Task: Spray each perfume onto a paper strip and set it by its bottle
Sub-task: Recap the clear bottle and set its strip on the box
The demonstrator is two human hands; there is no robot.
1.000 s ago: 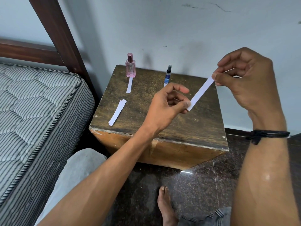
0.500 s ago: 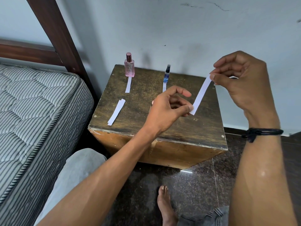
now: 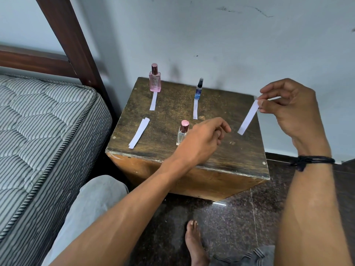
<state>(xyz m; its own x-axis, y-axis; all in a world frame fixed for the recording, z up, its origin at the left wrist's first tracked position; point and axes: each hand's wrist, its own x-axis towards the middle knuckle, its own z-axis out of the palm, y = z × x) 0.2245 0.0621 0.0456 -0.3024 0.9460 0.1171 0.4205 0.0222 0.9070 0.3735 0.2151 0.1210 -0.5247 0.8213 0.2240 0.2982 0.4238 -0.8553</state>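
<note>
On the wooden box top [image 3: 172, 104] a pink perfume bottle [image 3: 154, 78] stands at the back left with a paper strip [image 3: 153, 100] in front of it. A slim blue bottle [image 3: 198, 90] stands farther right, also with a strip [image 3: 195, 109] before it. A small clear bottle with a pink cap [image 3: 182, 132] stands near the front, just left of my left hand [image 3: 201, 141], which hovers beside it with fingers loosely curled and holds nothing. My right hand [image 3: 286, 110] pinches the top of a white paper strip [image 3: 247, 118] that hangs in the air above the box's right side.
Spare paper strips [image 3: 139, 132] lie stacked at the box's left front. A striped mattress [image 3: 38, 135] and dark wooden bed frame [image 3: 73, 41] are at the left, the wall right behind the box. My knee [image 3: 96, 198] and bare foot [image 3: 194, 242] are on the dark floor below.
My left hand let go of the strip's lower end and dropped down beside the clear bottle, which was hidden before. The strip now hangs from my right hand alone.
</note>
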